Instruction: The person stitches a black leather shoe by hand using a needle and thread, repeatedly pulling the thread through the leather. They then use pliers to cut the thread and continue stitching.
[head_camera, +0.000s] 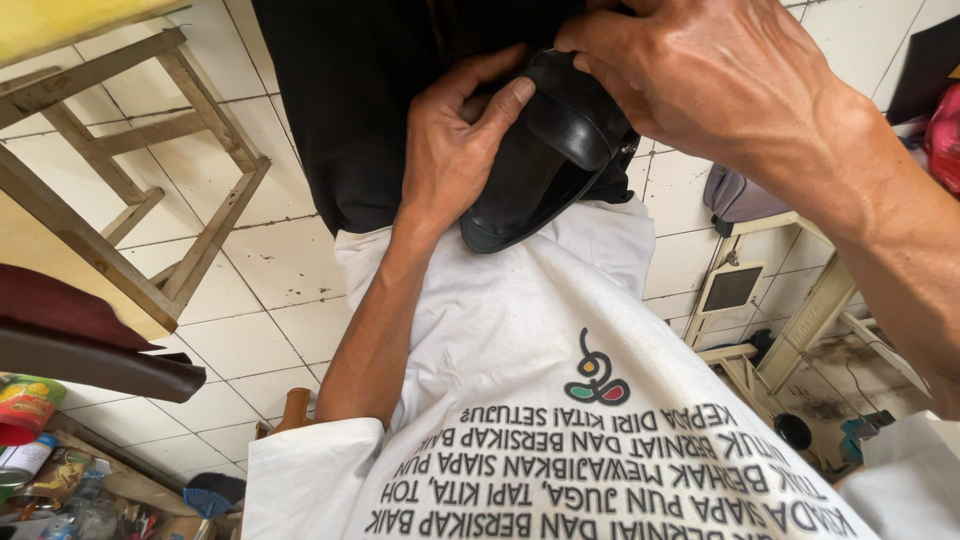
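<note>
Head view: a black shoe (545, 150) sits at top centre of the frame, held in the lap against black trousers (340, 110) and just above the hem of a white shirt (540, 360). The left hand (455, 150) cups its side, thumb pressed on the upper, fingers closed on it. The right hand (700, 80) comes in from the upper right, fingers curled over the shoe's top edge; how tightly they grip cannot be told, as the tips are hidden.

The shoe has no support but the two hands and the lap, so a slack left grip could let it slide down the shirt to the tiled floor (270, 260).

Open room lies lower left over the tiles. A wooden frame (150, 150) bounds the left side, and furniture crowds the right edge.
</note>
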